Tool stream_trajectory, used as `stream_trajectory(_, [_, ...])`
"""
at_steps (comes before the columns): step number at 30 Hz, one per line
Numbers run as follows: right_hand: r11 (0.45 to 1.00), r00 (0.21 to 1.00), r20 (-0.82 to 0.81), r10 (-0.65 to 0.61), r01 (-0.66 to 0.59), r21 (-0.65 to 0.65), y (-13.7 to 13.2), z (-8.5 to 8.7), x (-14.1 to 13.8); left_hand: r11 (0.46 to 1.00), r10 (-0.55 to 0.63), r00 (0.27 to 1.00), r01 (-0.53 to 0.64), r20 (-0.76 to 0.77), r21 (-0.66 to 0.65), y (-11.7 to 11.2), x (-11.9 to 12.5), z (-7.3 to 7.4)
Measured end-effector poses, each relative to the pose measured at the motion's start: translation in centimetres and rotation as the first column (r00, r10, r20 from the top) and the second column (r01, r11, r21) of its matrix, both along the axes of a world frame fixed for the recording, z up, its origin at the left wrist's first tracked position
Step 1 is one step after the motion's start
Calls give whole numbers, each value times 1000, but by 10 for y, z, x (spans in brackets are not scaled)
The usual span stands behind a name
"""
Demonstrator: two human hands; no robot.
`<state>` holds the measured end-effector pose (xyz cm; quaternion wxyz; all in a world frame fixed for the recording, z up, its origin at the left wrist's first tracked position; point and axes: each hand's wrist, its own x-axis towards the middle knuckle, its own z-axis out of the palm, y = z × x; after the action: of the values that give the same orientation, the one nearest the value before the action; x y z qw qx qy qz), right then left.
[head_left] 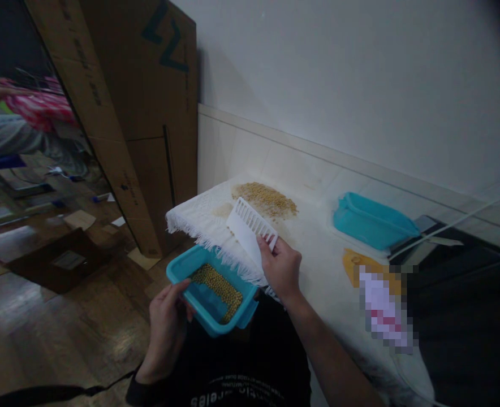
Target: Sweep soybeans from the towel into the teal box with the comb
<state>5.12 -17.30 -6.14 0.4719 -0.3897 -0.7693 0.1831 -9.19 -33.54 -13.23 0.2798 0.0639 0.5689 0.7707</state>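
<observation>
My left hand [167, 319] grips the near rim of a turquoise plastic box [181, 270] that holds a layer of small tan beans [218, 285]. The box is held just under the fringed edge of a white cloth [199, 217] spread on the table. My right hand [280, 265] is closed on a white toothed plastic scraper [248, 226], whose teeth point toward a pile of the same beans [267, 199] lying on the cloth a little beyond it.
A second turquoise container [373, 221] sits farther right on the table, beside a yellow patch [352, 261] and a dark surface [466, 294]. A tall cardboard box [139, 113] leans against the wall at left. Another person [25, 118] is at far left.
</observation>
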Motion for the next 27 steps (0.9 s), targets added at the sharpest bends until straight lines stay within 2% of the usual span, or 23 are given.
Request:
stream_trajectory(11, [1000,1000,3,24,-24,-9,0,-3,-6,999,40,999,-40,14,-1,5,-22,3])
stream_trajectory(16, [1000,1000,-1,27,-27,9,-2,-3,-9,998,31,999,-32,19,50,5,-33,6])
stream_trajectory(27, [994,996,31,80,-82,69,-4,-2,-19,998,44,999,-44,-6,48,9,-39,11])
